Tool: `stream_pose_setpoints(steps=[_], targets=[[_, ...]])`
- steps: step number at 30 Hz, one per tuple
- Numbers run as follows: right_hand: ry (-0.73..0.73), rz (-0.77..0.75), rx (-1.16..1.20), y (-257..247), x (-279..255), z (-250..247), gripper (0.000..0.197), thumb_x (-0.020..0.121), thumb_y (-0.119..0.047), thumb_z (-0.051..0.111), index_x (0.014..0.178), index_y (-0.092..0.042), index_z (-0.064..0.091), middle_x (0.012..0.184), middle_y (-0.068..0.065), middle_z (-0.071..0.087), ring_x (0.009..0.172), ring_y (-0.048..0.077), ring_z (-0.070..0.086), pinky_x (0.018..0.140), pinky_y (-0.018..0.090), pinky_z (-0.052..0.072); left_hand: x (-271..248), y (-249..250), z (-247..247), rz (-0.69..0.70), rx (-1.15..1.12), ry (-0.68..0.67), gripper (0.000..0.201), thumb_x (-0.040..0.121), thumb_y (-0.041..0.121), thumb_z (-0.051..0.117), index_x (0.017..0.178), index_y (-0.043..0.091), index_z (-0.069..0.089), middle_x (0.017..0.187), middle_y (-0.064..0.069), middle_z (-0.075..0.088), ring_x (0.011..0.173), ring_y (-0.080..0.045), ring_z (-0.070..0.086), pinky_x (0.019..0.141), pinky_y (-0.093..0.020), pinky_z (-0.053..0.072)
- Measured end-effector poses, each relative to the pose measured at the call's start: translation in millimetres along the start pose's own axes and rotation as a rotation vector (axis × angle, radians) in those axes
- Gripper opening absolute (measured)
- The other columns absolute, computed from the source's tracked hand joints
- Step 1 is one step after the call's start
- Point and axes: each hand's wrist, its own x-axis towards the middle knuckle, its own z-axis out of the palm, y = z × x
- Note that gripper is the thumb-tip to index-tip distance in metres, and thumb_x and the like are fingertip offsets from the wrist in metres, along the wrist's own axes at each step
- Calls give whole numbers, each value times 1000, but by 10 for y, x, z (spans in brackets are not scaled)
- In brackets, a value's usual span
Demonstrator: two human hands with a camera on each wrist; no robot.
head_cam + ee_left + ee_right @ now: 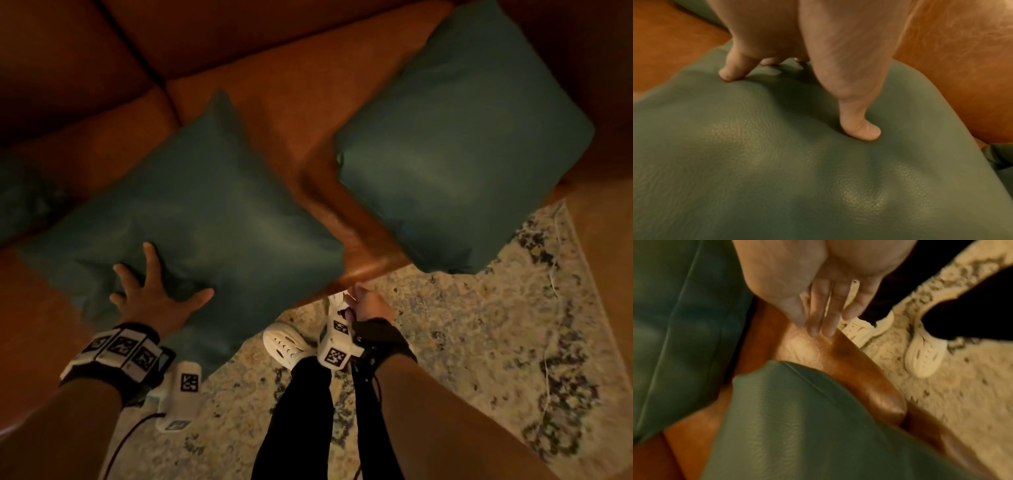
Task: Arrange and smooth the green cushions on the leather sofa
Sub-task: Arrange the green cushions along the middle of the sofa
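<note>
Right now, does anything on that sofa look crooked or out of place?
Yes. Both green cushions lie flat and skewed on the seat, not upright. The nearer cushion overhangs the sofa's front edge, dented under the left hand. The far cushion also juts past the edge, over the rug.

We log one brown leather sofa (281, 102) across the upper frame, bearing two green cushions: left cushion (205, 212) at centre-left, right cushion (462, 144) upper right, overhanging the seat's front edge. Below lies a patterned rug (479, 325).
</note>
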Motion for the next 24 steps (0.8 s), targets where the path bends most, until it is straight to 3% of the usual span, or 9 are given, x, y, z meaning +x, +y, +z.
stream_pose_setpoints(steps=[2, 5, 8, 11, 13, 17, 21, 22, 24], targets=[[-66, 9, -30, -147, 13, 70, 9, 95, -14, 53, 99, -17, 60, 105, 6, 66, 79, 13, 61, 68, 29, 49, 38, -11, -12, -3, 9, 1, 122, 61, 69, 70, 140, 52, -21, 157, -9, -22, 141, -53, -1, 116, -58, 11], [-227, -42, -134, -431, 29, 326, 25, 91, -1, 54, 87, -24, 63, 88, -2, 66, 81, 14, 61, 70, 28, 49, 55, -10, -26, -14, 30, 2, 122, 61, 69, 70, 140, 52, -22, 158, -10, -21, 140, -53, 0, 116, -58, 12], [-376, -29, -377, -575, 36, 612, 27, 90, 1, 56, 83, -25, 60, 92, -1, 65, 82, 13, 58, 66, 27, 50, 69, 34, -52, -26, 53, 3, 120, 65, 67, 69, 142, 50, -21, 158, -10, -19, 141, -53, 3, 116, -57, 13], [-331, -115, -594, -530, 335, 734, 8, 85, -12, 60, 79, -17, 62, 103, 6, 69, 86, 19, 63, 78, 38, 57, 87, 63, -97, -40, 66, 0, 120, 65, 65, 70, 143, 48, -20, 158, -11, -17, 140, -53, 5, 116, -56, 14], [-363, -212, -734, -507, 530, 740, 30, 71, -23, 62, 100, -16, 68, 104, 6, 71, 92, 25, 68, 85, 44, 57, 83, 83, -99, -42, 77, -5, 120, 66, 65, 70, 143, 47, -19, 158, -13, -17, 140, -53, 6, 116, -55, 13], [-341, -219, -801, -693, 146, 689, 40, 75, -19, 59, 114, -11, 66, 109, 12, 68, 99, 32, 66, 88, 48, 56, 70, 123, -77, -47, 83, 0, 120, 66, 65, 69, 144, 45, -19, 157, -15, -17, 139, -54, 6, 116, -55, 13], [-332, -178, -845, -573, 696, 730, 35, 56, -30, 64, 90, -27, 70, 101, 6, 72, 93, 29, 70, 80, 46, 59, 94, 118, -73, -53, 76, -11, 120, 66, 65, 70, 143, 47, -21, 158, -13, -19, 140, -54, 4, 115, -57, 13], [-321, -168, -833, -508, 900, 746, 37, 51, -34, 68, 88, -30, 70, 99, 2, 72, 90, 27, 71, 82, 45, 58, 101, 115, -65, -51, 74, -14, 121, 65, 66, 69, 143, 48, -21, 157, -12, -19, 140, -54, 4, 115, -57, 14], [-295, -153, -761, -560, 748, 782, 43, 48, -36, 72, 91, -30, 68, 98, -3, 71, 87, 24, 69, 87, 43, 56, 101, 111, -49, -49, 80, -12, 121, 65, 67, 69, 142, 48, -22, 158, -12, -20, 140, -54, 4, 115, -58, 14]])
